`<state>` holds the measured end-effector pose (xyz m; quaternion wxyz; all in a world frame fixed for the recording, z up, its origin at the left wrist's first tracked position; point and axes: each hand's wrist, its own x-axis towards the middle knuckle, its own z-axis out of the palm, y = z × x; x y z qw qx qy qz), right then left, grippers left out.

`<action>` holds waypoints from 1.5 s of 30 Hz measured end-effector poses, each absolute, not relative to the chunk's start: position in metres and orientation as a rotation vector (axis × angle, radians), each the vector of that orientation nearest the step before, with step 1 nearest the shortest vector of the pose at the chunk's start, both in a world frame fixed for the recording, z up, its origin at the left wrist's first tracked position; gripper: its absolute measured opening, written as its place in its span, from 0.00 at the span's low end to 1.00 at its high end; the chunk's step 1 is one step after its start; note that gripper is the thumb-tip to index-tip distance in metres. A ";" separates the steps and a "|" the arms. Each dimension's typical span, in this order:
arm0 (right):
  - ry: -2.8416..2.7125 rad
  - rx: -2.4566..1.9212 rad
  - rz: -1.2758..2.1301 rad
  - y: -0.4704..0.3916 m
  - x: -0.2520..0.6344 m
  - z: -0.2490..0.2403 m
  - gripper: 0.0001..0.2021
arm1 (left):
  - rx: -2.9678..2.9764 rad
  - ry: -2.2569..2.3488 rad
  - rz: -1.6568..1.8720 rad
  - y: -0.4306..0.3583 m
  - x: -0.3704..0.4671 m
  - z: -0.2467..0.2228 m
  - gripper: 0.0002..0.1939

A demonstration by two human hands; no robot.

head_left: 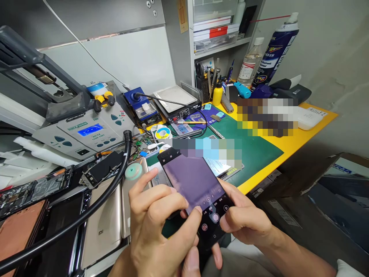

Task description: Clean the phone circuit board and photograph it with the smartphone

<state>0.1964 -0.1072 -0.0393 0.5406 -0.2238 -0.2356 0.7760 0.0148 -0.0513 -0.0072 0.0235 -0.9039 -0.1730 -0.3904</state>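
Note:
My right hand [248, 221] grips a black smartphone [188, 177] along its right and lower edge, thumb at the front. The phone is tilted, and its lit screen shows a camera app with a blurry purplish picture and a round shutter button. My left hand [164, 219] is in front of the phone's lower left, fingers bent and apart, a fingertip at the screen. It holds nothing that I can see. Beneath the phone lies a green mat [253, 154]. Two blurred patches hide things on the bench.
Several phones, one a gold phone [102, 227], lie at left under a black hose [109, 192]. Behind stand a grey rework station [86, 130], a blue soldering stand [141, 104] and a flat heating plate [177, 100]. A spray can [275, 54] and bottle [250, 63] stand back right.

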 end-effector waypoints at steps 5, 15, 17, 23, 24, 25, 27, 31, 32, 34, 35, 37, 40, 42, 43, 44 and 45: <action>-0.563 -0.505 1.810 -0.110 0.193 -0.043 0.38 | -2.761 -0.618 -1.275 -0.056 0.016 -0.008 0.23; -0.580 -0.452 1.837 -0.111 0.198 -0.040 0.40 | -2.697 -0.607 -1.348 -0.056 0.014 -0.006 0.20; -0.605 -0.459 1.855 -0.113 0.200 -0.034 0.41 | -2.684 -0.580 -1.350 -0.057 0.013 -0.006 0.21; -0.651 -0.456 1.853 -0.120 0.202 -0.022 0.42 | -2.648 -0.589 -1.434 -0.062 0.015 -0.008 0.20; -0.653 -0.452 1.849 -0.120 0.202 -0.022 0.42 | -2.643 -0.594 -1.446 -0.062 0.016 -0.008 0.19; -0.653 -0.450 1.847 -0.120 0.201 -0.023 0.42 | -2.638 -0.602 -1.457 -0.062 0.017 -0.008 0.18; -0.637 -0.445 1.843 -0.120 0.200 -0.024 0.42 | -2.623 -0.606 -1.472 -0.060 0.018 -0.007 0.16; -0.583 -0.438 1.820 -0.119 0.197 -0.025 0.41 | -2.608 -0.544 -1.425 -0.054 0.016 -0.006 0.13; -0.573 -0.443 1.819 -0.119 0.197 -0.025 0.41 | -2.609 -0.534 -1.420 -0.054 0.016 -0.007 0.13; -0.561 -0.446 1.823 -0.120 0.197 -0.026 0.40 | -2.609 -0.537 -1.446 -0.054 0.014 -0.008 0.14; -0.551 -0.446 1.823 -0.119 0.197 -0.026 0.41 | -2.605 -0.543 -1.469 -0.054 0.014 -0.010 0.14; -0.545 -0.440 1.827 -0.119 0.198 -0.026 0.40 | -2.606 -0.544 -1.479 -0.056 0.014 -0.011 0.14; -0.556 -0.441 1.826 -0.118 0.198 -0.026 0.39 | -2.620 -0.559 -1.470 -0.058 0.018 -0.012 0.13; -0.569 -0.457 1.823 -0.118 0.198 -0.025 0.38 | -2.630 -0.558 -1.493 -0.059 0.021 -0.012 0.15; -0.570 -0.470 1.819 -0.118 0.197 -0.025 0.38 | -2.636 -0.552 -1.499 -0.059 0.022 -0.011 0.15; -0.572 -0.483 1.816 -0.118 0.197 -0.025 0.38 | -2.646 -0.542 -1.491 -0.059 0.022 -0.011 0.15; -0.573 -0.498 1.813 -0.118 0.197 -0.024 0.38 | -2.658 -0.531 -1.467 -0.058 0.022 -0.010 0.15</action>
